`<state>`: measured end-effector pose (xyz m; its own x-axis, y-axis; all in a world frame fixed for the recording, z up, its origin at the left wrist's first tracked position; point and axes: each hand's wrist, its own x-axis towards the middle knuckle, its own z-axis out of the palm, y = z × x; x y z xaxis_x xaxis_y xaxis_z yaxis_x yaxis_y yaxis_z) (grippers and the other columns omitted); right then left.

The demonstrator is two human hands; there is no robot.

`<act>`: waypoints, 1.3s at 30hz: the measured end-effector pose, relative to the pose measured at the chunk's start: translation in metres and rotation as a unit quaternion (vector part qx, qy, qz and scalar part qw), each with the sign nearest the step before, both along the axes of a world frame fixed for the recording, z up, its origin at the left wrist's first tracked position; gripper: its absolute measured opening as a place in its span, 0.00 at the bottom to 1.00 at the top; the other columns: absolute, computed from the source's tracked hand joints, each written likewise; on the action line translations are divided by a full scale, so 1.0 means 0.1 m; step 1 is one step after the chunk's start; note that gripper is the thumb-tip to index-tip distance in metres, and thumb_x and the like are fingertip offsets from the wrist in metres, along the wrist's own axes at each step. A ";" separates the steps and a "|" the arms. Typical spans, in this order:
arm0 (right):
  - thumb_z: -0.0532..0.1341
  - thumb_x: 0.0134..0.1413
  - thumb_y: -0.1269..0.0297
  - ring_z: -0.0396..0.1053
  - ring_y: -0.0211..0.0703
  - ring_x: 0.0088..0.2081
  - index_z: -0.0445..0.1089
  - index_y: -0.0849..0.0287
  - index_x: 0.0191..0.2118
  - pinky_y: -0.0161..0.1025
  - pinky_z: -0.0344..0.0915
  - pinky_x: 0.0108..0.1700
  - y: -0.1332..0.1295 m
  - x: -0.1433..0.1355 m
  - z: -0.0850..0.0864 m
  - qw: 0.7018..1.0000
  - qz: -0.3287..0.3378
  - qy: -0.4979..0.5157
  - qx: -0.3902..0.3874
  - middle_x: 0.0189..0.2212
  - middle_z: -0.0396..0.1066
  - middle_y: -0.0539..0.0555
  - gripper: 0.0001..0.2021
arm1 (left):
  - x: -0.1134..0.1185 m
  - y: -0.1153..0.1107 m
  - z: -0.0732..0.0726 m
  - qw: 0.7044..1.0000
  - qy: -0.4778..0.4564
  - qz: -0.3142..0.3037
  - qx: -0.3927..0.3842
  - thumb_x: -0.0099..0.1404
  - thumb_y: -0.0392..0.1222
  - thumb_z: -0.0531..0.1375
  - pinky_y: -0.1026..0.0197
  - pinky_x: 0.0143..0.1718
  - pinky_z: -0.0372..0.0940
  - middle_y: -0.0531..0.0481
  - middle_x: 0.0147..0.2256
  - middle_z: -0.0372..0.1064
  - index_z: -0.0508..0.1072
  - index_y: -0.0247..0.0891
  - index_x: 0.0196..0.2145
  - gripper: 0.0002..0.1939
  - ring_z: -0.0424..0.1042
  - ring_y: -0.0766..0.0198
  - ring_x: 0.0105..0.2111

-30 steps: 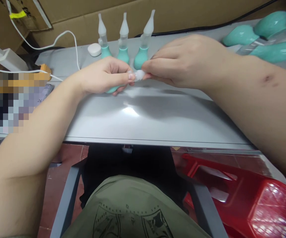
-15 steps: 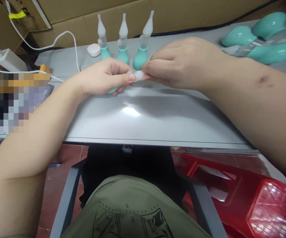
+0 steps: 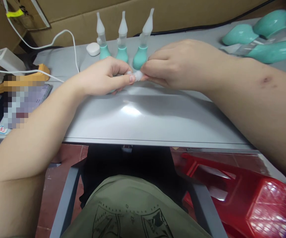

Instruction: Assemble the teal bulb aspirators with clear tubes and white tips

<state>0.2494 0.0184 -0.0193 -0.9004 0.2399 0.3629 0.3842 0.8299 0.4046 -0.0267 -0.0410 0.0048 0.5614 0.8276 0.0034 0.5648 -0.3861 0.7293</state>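
My left hand [image 3: 109, 76] is closed around a nasal aspirator [image 3: 138, 76] lying sideways just above the table; its bulb is mostly hidden in the palm. My right hand [image 3: 167, 66] pinches the white tip end of the same aspirator, and the fingers cover most of that tip. Clear-white plastic shows between the two hands. Behind them stand three upright aspirators with teal bulbs and white pointed tips: a left one [image 3: 104, 52], a middle one [image 3: 122, 54] and a right one [image 3: 140, 58], which is close to my right fingertips.
Several teal aspirators [image 3: 269, 49] lie at the right back. A small white case [image 3: 93, 49] sits left of the upright row. A white charger [image 3: 9, 61] with cable, an orange object [image 3: 43, 72] and a phone [image 3: 40, 99] are at left. Cardboard [image 3: 83, 16] walls the back.
Both hands keep nearly the same place and hold on the aspirator. Less of its teal bulb shows below my left hand, and the view has shifted slightly.
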 end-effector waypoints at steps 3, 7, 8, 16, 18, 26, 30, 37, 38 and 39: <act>0.24 0.85 0.40 0.76 0.40 0.38 0.74 0.58 0.36 0.41 0.69 0.37 -0.04 0.00 0.01 1.000 -0.005 0.002 -0.030 0.31 0.72 0.54 0.48 | 0.01 -0.01 0.01 1.000 0.015 -0.005 0.006 0.79 0.54 0.65 0.57 0.29 0.53 0.50 0.27 0.71 0.75 0.42 0.31 0.19 0.63 0.63 0.25; 0.24 0.84 0.40 0.73 0.44 0.36 0.67 0.56 0.35 0.46 0.65 0.37 -0.07 -0.01 0.02 0.998 -0.011 -0.001 -0.056 0.31 0.68 0.55 0.43 | 0.02 -0.03 -0.01 0.999 0.021 0.011 0.030 0.78 0.52 0.65 0.58 0.28 0.54 0.51 0.27 0.71 0.74 0.42 0.31 0.18 0.62 0.62 0.25; 0.24 0.84 0.40 0.72 0.45 0.36 0.66 0.55 0.35 0.47 0.64 0.37 -0.07 -0.01 0.01 0.998 -0.011 -0.004 -0.059 0.31 0.67 0.55 0.42 | 0.03 -0.03 -0.01 0.999 0.019 0.016 0.037 0.78 0.52 0.65 0.58 0.29 0.54 0.51 0.26 0.71 0.74 0.43 0.30 0.18 0.62 0.62 0.25; 0.35 0.88 0.44 0.70 0.43 0.36 0.62 0.55 0.36 0.47 0.63 0.40 -0.08 -0.02 -0.05 0.992 -0.013 0.033 -0.122 0.33 0.68 0.53 0.31 | 0.06 -0.06 0.01 0.995 0.046 0.020 0.090 0.79 0.55 0.65 0.54 0.32 0.55 0.51 0.27 0.69 0.72 0.45 0.30 0.19 0.61 0.57 0.28; 0.44 0.89 0.50 0.72 0.43 0.37 0.60 0.56 0.36 0.45 0.65 0.42 -0.10 -0.04 -0.05 0.987 -0.025 0.039 -0.153 0.34 0.68 0.52 0.25 | 0.07 -0.06 0.00 0.989 0.073 0.024 0.123 0.80 0.54 0.63 0.54 0.36 0.59 0.50 0.28 0.69 0.72 0.46 0.32 0.18 0.63 0.56 0.30; 0.60 0.83 0.64 0.68 0.43 0.35 0.58 0.55 0.39 0.42 0.62 0.40 -0.11 -0.07 -0.03 0.970 -0.043 0.052 -0.232 0.32 0.62 0.49 0.15 | 0.11 -0.08 -0.08 0.943 0.212 0.061 0.250 0.79 0.49 0.60 0.47 0.48 0.68 0.44 0.46 0.82 0.80 0.45 0.50 0.11 0.79 0.42 0.49; 0.62 0.83 0.61 0.71 0.44 0.36 0.57 0.57 0.36 0.42 0.65 0.42 -0.10 -0.07 -0.05 0.973 -0.049 0.043 -0.220 0.31 0.62 0.50 0.19 | 0.18 -0.14 -0.05 0.919 0.283 0.071 0.265 0.81 0.51 0.60 0.43 0.51 0.70 0.42 0.49 0.83 0.81 0.45 0.53 0.13 0.80 0.37 0.52; 0.67 0.76 0.65 0.73 0.46 0.40 0.59 0.57 0.33 0.46 0.72 0.52 -0.13 -0.13 -0.04 0.944 -0.038 0.128 -0.303 0.30 0.62 0.51 0.19 | 0.16 -0.12 -0.08 0.933 0.226 0.078 0.271 0.79 0.49 0.61 0.44 0.52 0.70 0.43 0.47 0.82 0.80 0.45 0.48 0.09 0.81 0.37 0.52; 0.66 0.77 0.66 0.72 0.45 0.39 0.60 0.56 0.34 0.46 0.72 0.52 -0.14 -0.16 -0.01 0.930 -0.029 0.183 -0.316 0.30 0.62 0.51 0.17 | 0.15 -0.09 -0.08 0.941 0.166 0.077 0.286 0.79 0.48 0.61 0.45 0.52 0.70 0.43 0.46 0.81 0.78 0.45 0.46 0.08 0.81 0.40 0.51; 0.64 0.78 0.66 0.71 0.44 0.38 0.62 0.55 0.36 0.45 0.72 0.51 -0.16 -0.20 0.02 0.914 -0.020 0.240 -0.328 0.30 0.63 0.50 0.15 | 0.15 -0.07 -0.08 0.945 0.095 0.074 0.303 0.79 0.48 0.60 0.45 0.52 0.70 0.44 0.45 0.81 0.76 0.45 0.45 0.07 0.81 0.42 0.49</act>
<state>0.2298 0.0028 -0.0172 -0.6613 0.5771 0.4793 0.4226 0.8145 -0.3975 -0.0115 -0.0479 -0.0035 0.4787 0.7750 0.4125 0.7438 -0.6076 0.2784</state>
